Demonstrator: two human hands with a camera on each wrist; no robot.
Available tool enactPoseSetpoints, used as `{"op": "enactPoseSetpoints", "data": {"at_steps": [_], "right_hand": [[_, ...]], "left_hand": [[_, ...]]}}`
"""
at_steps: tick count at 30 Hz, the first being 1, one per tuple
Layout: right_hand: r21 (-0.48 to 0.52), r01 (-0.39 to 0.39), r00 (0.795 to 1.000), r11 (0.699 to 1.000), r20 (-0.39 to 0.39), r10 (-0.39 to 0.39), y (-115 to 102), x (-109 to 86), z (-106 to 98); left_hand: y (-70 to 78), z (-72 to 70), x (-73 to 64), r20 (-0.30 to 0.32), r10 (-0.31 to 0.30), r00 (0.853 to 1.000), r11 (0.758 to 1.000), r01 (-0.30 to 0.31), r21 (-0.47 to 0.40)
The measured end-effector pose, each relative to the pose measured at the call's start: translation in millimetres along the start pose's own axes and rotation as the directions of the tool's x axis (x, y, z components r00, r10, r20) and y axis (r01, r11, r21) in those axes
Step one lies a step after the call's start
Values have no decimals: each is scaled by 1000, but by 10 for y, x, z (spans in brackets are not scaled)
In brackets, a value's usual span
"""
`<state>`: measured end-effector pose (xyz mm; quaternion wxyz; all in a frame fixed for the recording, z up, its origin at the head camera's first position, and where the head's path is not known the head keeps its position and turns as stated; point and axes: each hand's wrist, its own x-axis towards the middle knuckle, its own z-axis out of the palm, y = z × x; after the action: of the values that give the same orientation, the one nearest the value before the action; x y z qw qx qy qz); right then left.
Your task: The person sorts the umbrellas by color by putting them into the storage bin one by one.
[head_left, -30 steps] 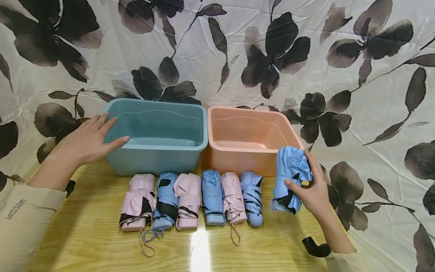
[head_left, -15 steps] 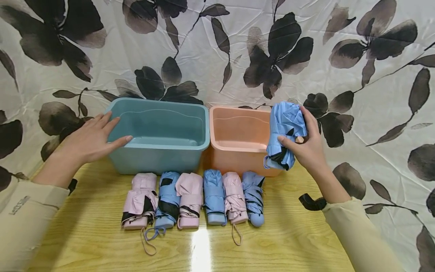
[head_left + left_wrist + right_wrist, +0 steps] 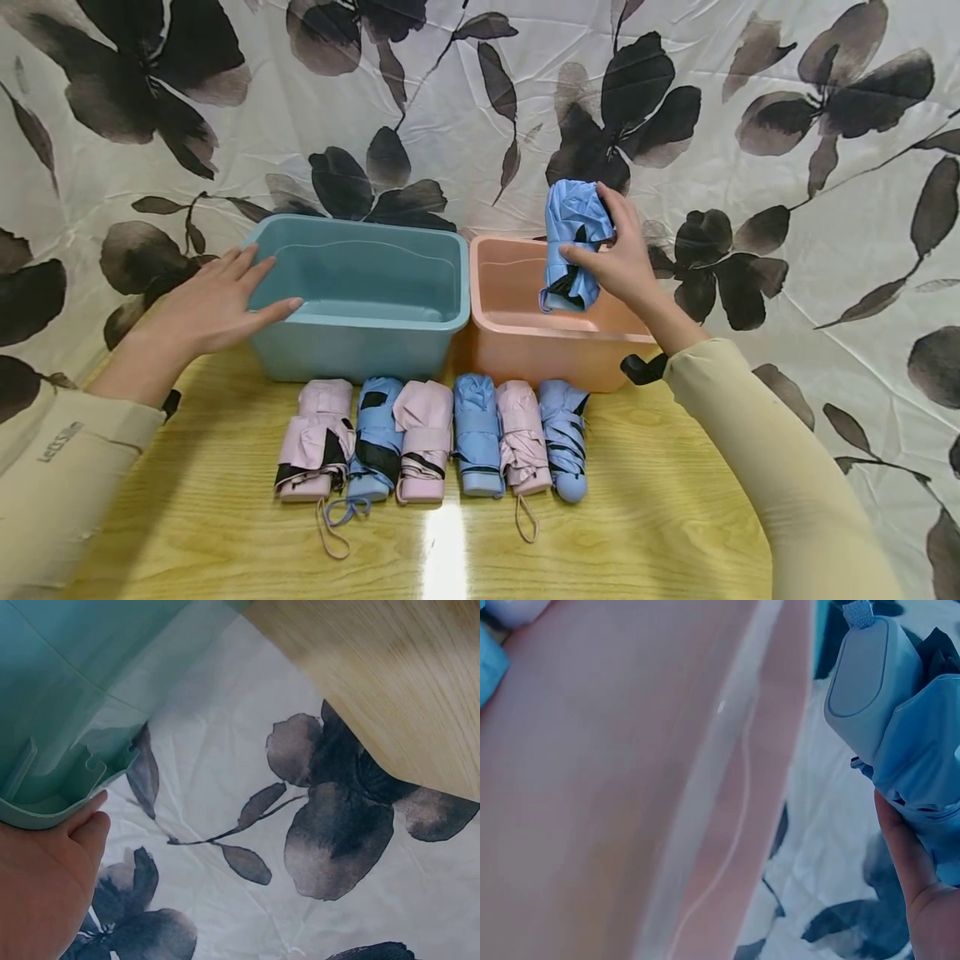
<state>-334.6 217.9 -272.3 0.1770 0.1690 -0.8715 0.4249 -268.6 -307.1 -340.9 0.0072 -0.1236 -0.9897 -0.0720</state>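
Note:
In the head view my right hand [image 3: 622, 250] grips a folded blue umbrella [image 3: 573, 242] and holds it over the orange bin [image 3: 555, 333]. The right wrist view shows that blue umbrella's handle end [image 3: 862, 675] with the thumb against its side. My left hand [image 3: 217, 300] rests on the left rim of the teal bin [image 3: 360, 321], fingers spread. In the left wrist view the left hand [image 3: 45, 885] touches the bin's rim [image 3: 45, 819]. Both bins stand side by side, and their visible insides hold nothing.
Several folded umbrellas lie in a row before the bins, pink ones such as the leftmost umbrella [image 3: 318, 442] alternating with blue ones such as the rightmost umbrella [image 3: 566, 442]. The wooden table [image 3: 262, 550] meets a floral cloth [image 3: 495, 108] behind the bins.
My right hand has lifted the blue umbrella from beside the orange bin's front right corner, up and leftward over the bin. The left hand has kept its place on the teal rim.

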Motion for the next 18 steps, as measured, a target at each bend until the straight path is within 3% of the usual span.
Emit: {"op": "enactPoseSetpoints", "data": {"at_steps": [7,18], "right_hand": [[-65,-26,995,998,93,32,82,162,245],[-115,-29,971,993,233,56,228,195,587]], "left_hand": [[30,-16,-21,-3,7,1000,1000,-7,1],[15,-5,-7,-4,5,1000,1000,-5,6]]}}
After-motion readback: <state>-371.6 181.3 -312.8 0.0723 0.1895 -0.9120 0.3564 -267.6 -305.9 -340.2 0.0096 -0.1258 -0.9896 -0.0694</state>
